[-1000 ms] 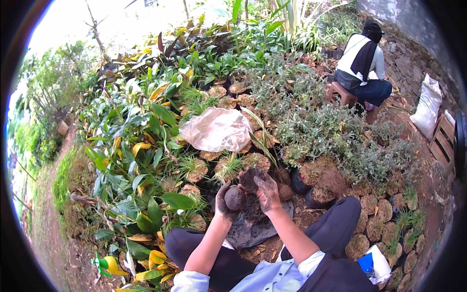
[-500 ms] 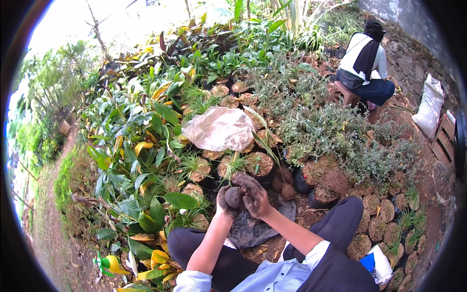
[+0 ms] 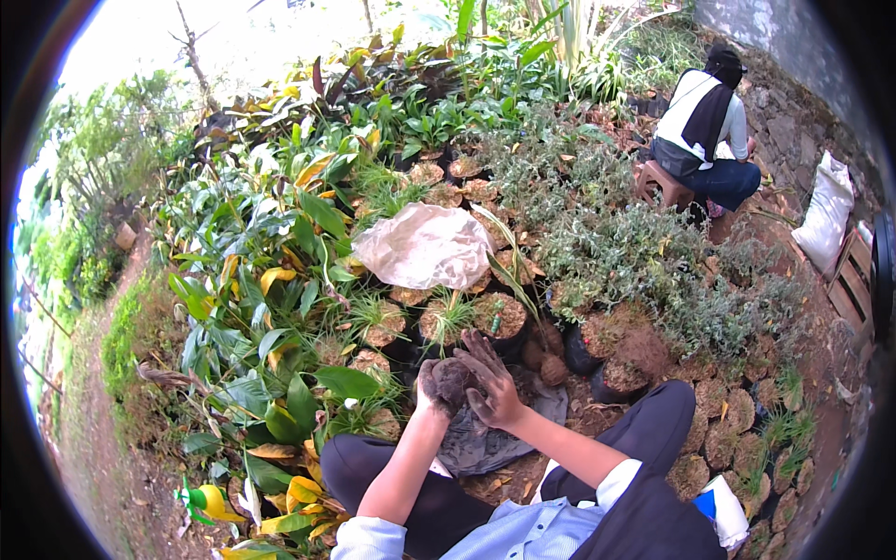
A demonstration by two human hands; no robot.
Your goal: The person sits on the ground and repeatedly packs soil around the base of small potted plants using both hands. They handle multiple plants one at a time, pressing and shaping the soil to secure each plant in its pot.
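A dark, rounded ball of soil [image 3: 452, 383] rests in my left hand [image 3: 430, 385], whose fingers curl about it. Beside it, my right hand [image 3: 493, 385] is spread with fingers apart, its palm facing the ball; soil darkens both hands. Below them a black plastic sheet [image 3: 481, 446] lies on the ground between my legs, with loose dark soil on it. Just beyond my hands, a couple of brown balls [image 3: 553, 370] sit next to a black potted plant container [image 3: 497, 317].
A crumpled whitish plastic sheet [image 3: 427, 246] lies over pots ahead. Leafy plants [image 3: 308, 308] crowd the left, grey-green shrubs [image 3: 635, 247] the right. A yellow-green spray bottle [image 3: 213, 502] stands lower left. Another person [image 3: 700, 131] sits on a stool [image 3: 661, 185], near a white sack [image 3: 825, 215].
My right hand has opened and drawn away from the soil ball, its fingers spreading. The ball stays in my left hand and more of it shows.
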